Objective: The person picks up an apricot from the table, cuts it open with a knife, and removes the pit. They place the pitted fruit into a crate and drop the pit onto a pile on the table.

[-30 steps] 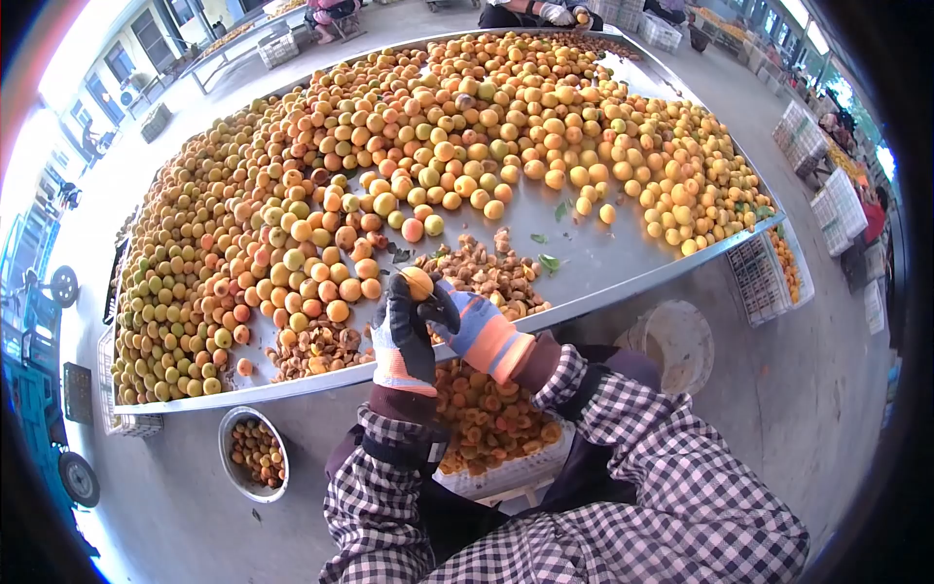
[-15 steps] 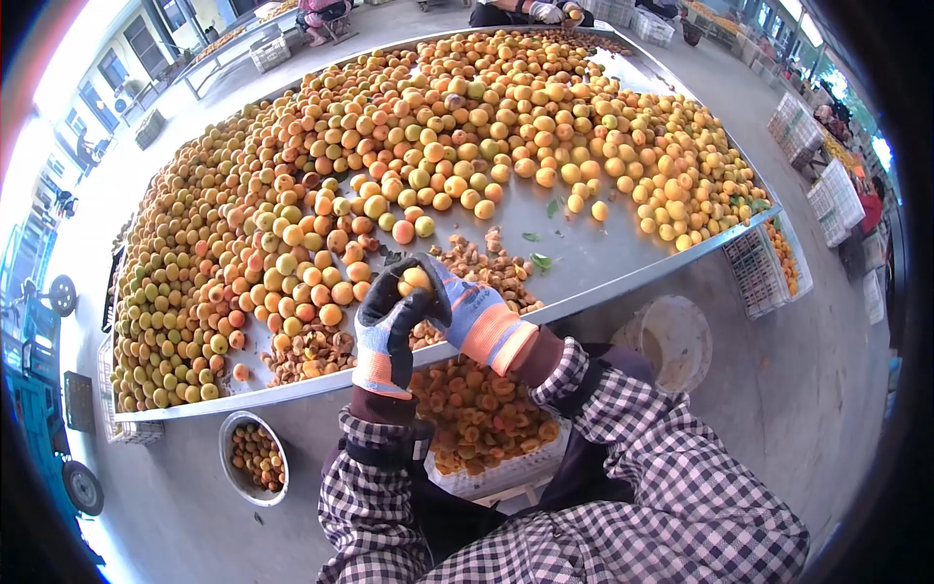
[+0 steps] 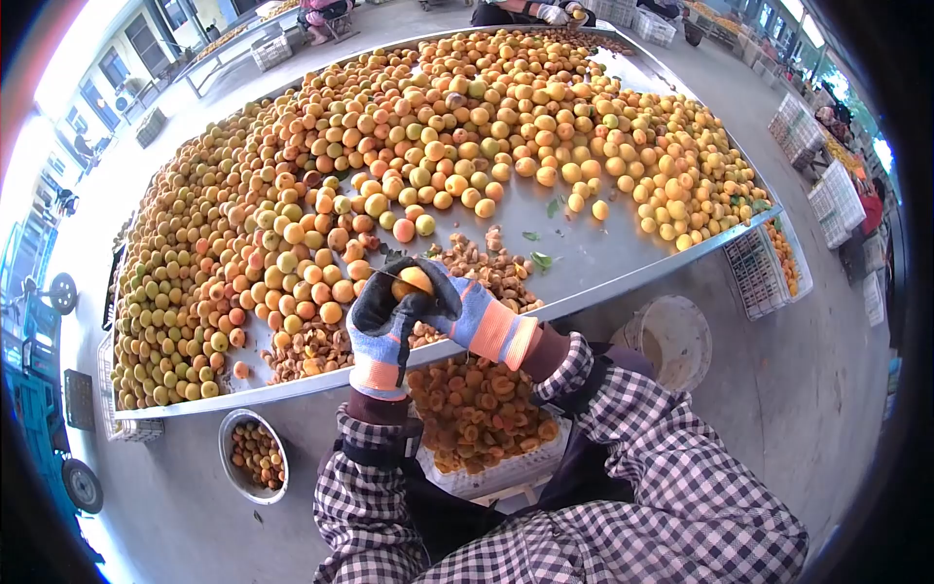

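A whole-looking yellow-orange apricot (image 3: 413, 282) is held between my two gloved hands, just above the front edge of the metal-topped table (image 3: 584, 263). My left hand (image 3: 379, 316), in a blue, black and orange glove, is closed round its left and lower side. From the right, my right hand (image 3: 455, 300) in a matching glove closes on the same fruit. A thin dark line shows by the apricot's left side; I cannot make out what it is. Beyond my hands lies a heap of brownish pieces (image 3: 491, 268). Below, opened apricot halves (image 3: 482, 414) fill a white crate (image 3: 496, 479).
Whole apricots (image 3: 409, 127) cover much of the table. A bowl (image 3: 230, 467) of small brown fruit or stones stands on the floor at left, a pale bucket (image 3: 681, 341) at right. Crates (image 3: 759, 273) line the right side. Another person's gloved hands (image 3: 559, 14) work at the far edge.
My left hand has shifted slightly left and turned, so more of the apricot shows between the gloves. My right hand still meets it from the right.
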`<state>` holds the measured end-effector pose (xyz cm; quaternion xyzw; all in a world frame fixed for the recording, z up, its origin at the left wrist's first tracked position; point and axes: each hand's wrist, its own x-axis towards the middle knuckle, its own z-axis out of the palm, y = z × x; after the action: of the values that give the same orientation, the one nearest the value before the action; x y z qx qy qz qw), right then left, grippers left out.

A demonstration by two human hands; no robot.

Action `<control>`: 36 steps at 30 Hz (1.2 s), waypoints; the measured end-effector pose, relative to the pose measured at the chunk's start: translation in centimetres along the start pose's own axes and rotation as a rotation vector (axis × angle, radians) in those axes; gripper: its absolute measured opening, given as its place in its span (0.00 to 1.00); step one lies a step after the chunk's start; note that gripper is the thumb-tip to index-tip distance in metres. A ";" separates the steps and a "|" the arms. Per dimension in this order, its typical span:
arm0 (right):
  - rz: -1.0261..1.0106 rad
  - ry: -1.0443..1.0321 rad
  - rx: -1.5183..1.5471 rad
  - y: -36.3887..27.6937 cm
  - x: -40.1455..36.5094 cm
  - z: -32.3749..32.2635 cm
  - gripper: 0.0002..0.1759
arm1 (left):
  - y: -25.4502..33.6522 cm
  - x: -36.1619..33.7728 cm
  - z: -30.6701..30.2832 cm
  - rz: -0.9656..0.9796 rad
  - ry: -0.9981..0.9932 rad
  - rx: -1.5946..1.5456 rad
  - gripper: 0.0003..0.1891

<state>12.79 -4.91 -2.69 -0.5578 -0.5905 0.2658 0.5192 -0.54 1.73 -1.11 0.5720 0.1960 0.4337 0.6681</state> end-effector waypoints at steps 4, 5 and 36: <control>-0.011 -0.051 0.140 -0.7 0.1 -0.7 0.31 | 0.1 -0.1 -0.7 -0.013 -0.034 0.004 0.23; -0.007 -0.081 0.212 -0.9 0.2 -1.0 0.30 | -0.1 -0.2 -1.2 -0.026 -0.031 0.038 0.23; 0.081 0.264 -0.219 -0.7 0.8 0.2 0.12 | -3.1 -0.1 1.7 0.135 0.009 0.580 0.29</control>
<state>12.43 -4.30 -1.87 -0.6644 -0.5198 0.1448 0.5171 1.81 0.78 -3.56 0.7490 0.2762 0.4055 0.4453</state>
